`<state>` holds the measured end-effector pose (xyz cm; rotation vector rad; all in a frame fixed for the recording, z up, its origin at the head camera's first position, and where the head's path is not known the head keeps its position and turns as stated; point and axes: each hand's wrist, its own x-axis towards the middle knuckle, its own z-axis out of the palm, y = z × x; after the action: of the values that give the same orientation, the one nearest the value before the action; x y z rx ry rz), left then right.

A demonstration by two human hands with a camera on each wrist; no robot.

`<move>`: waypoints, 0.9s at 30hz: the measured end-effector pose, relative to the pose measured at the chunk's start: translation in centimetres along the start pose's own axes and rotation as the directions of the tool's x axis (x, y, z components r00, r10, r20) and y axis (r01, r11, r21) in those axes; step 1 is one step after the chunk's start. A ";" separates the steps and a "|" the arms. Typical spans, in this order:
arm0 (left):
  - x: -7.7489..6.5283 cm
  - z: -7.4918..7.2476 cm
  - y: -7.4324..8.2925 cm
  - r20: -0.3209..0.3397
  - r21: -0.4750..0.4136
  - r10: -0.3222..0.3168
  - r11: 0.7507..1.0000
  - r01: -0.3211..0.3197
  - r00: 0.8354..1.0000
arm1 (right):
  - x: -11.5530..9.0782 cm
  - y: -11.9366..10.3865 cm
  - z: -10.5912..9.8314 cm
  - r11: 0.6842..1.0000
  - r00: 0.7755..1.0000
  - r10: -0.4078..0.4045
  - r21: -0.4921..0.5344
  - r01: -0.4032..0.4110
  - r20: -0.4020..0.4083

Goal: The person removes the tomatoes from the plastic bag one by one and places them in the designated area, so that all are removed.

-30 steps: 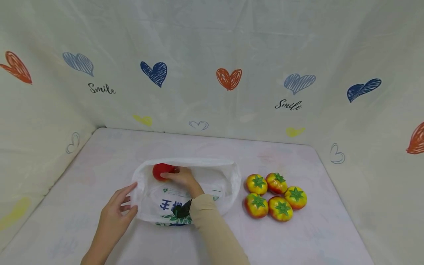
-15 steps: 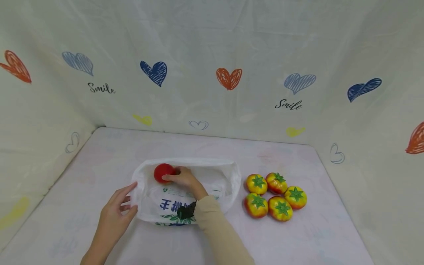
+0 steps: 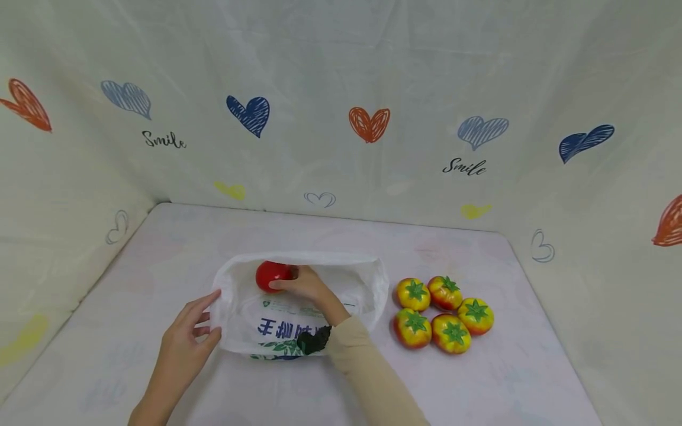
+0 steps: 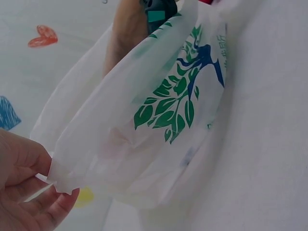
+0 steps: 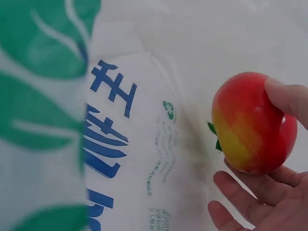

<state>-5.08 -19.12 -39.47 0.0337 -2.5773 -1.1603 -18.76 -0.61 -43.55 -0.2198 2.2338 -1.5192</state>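
Observation:
A white plastic bag point(image 3: 298, 258) with green leaves and blue lettering lies mouth-open in the middle of the table. My left hand point(image 3: 186, 340) pinches its left rim between thumb and fingers, which the left wrist view also shows at the bag's edge point(image 4: 67, 178). Inside the mouth, my right hand point(image 3: 306, 287) grips a red-and-yellow tomato point(image 5: 252, 122) with a bit of green leaf. Thumb on one side and fingers on the other hold it in the right wrist view. Near the bag's inner back wall, the tomato point(image 3: 272, 276) shows its red side to the head camera.
To the right of the bag sits a group of several yellow-and-red tomatoes point(image 3: 454, 333) with green star-shaped tops. A dark wrist camera point(image 3: 314, 340) is worn on the right wrist. White curtains point(image 3: 319, 71) printed with hearts surround the pale table point(image 3: 341, 384).
My right hand has shifted slightly right within the bag, the tomato still in its grip. The left hand stays at the rim, and the other tomatoes have not moved.

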 end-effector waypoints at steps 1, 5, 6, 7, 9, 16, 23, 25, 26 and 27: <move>0.0 0.0 0.1 0.002 0.010 -0.004 1.000 0.004 1.000 | -0.1 0.0 -0.1 1.000 1.000 -0.009 0.002 0.009 0.000; 0.2 -0.1 0.2 0.013 0.025 -0.023 0.999 0.023 1.000 | -0.8 -0.3 -0.7 1.000 1.000 -0.015 -0.017 0.015 0.014; 0.2 -0.1 0.2 0.016 0.030 -0.026 0.999 0.025 1.000 | -1.0 -0.4 -0.8 1.000 1.000 -0.013 -0.026 0.014 0.020; 0.2 -0.1 0.3 0.018 0.032 -0.028 0.999 0.028 0.999 | -1.3 -0.6 -0.9 0.999 1.000 -0.012 -0.032 0.013 0.027; 0.2 -0.1 0.3 0.019 0.030 -0.025 0.999 0.024 1.000 | -1.7 -0.9 -1.1 0.999 0.999 -0.011 -0.034 0.013 0.042; 0.1 -0.1 0.1 0.011 0.010 -0.006 1.000 0.006 1.000 | -3.5 -1.6 -2.0 0.998 0.996 -0.002 0.056 -0.003 0.095; 0.2 0.0 -0.2 -0.014 -0.018 0.029 0.999 -0.029 0.999 | -5.6 -2.1 -2.9 0.996 0.994 -0.036 0.084 0.028 0.103; 0.2 0.0 -0.3 -0.013 -0.016 0.030 0.999 -0.030 0.999 | -6.3 -2.1 -3.2 0.996 0.994 -0.039 0.083 0.031 0.098; 0.2 0.0 -0.3 -0.012 -0.012 0.027 1.000 -0.028 1.000 | -6.6 -2.1 -3.4 0.996 0.995 -0.040 0.081 0.033 0.093; 0.2 0.0 -0.3 -0.011 -0.015 0.026 1.000 -0.026 1.000 | -7.0 -2.1 -3.5 0.996 0.995 -0.043 0.077 0.037 0.086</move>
<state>-5.25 -19.32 -39.61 0.0032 -2.5517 -1.1678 -14.26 4.06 -38.72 -0.3038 2.1113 -1.5806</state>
